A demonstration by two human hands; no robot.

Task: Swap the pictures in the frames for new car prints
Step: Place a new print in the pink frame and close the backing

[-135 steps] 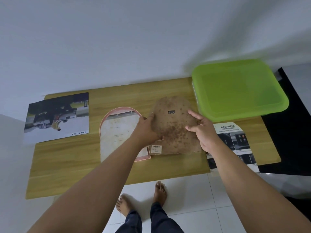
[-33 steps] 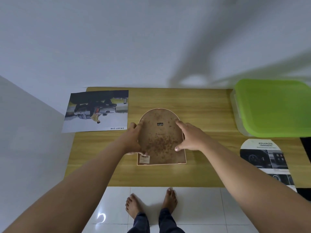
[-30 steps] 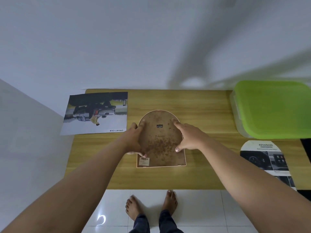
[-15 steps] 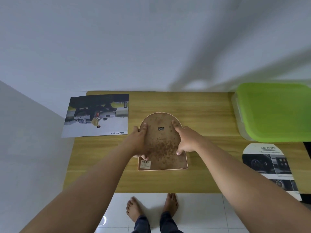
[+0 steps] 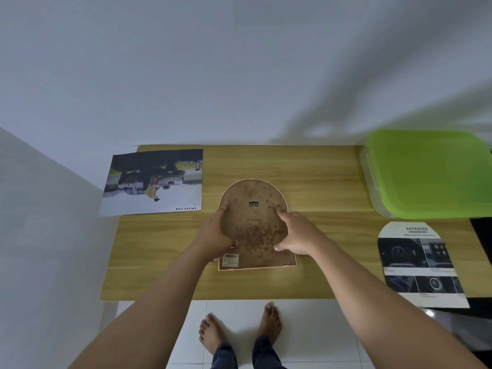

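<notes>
Both arms reach forward from the near edge, forearms converging on the frame (image 5: 255,227). It lies face down in the middle of the table (image 5: 319,182), with its spotted brown rear side up and its arched end far.

The left hand (image 5: 215,233) lies over the frame's left edge, fingers stretched out along the curve and thumb resting on the brown side. The right hand (image 5: 295,235) rests flat on the right part, fingers spread, forefinger pointing far and thumb nearer. Neither hand curls round anything.

The left hand hides that edge, so I cannot tell whether its fingertips reach under the rim. Whatever picture the frame holds faces the table and is out of sight. A small hanger (image 5: 253,204) shows between the two forefingers. The sticker (image 5: 231,259) at the near left corner is too small to read.

A car print (image 5: 159,182) lies far left, upside down, overhanging the table's left edge. An arched print (image 5: 418,262) lies at the right, its near end past the table's near edge. A green-lidded box (image 5: 431,174) at the far right is cut off by the picture's edge. Bare feet (image 5: 269,326) stand on the tiles below.
</notes>
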